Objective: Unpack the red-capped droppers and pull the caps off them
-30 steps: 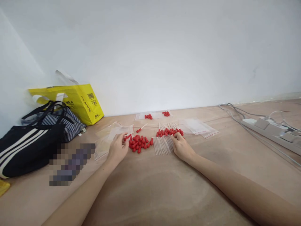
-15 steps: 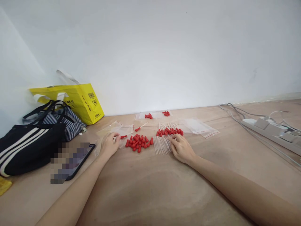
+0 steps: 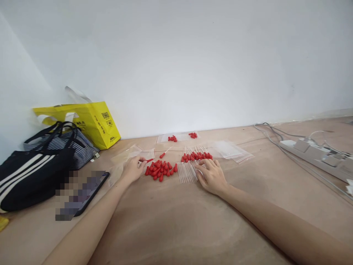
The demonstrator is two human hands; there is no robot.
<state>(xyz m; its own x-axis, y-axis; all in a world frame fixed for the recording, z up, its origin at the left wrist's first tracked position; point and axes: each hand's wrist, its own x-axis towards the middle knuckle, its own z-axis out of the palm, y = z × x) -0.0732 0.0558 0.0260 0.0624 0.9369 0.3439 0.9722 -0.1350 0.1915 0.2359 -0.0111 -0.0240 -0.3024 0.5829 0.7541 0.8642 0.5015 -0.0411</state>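
A red rubber dropper bulb pokes out from the pinched fingers of my left hand, just left of a loose pile of similar red bulbs. My right hand curls over the right end of a row of clear dropper tubes, its thumb and fingertips closed on a tube there. Behind that row lie several droppers with red bulbs fitted, tips pointing away from me. One single assembled dropper rests behind the pile.
Clear zip bags lie at right and left. Farther back is a bag with red-bulbed droppers. A phone, a black bag and a yellow bag sit left. A power strip with cables stands right.
My left hand drew left from the pile with the bulb, then came back slightly right. My right hand stays by the tubes, its fingers shifting a little left. The view tilted slightly.
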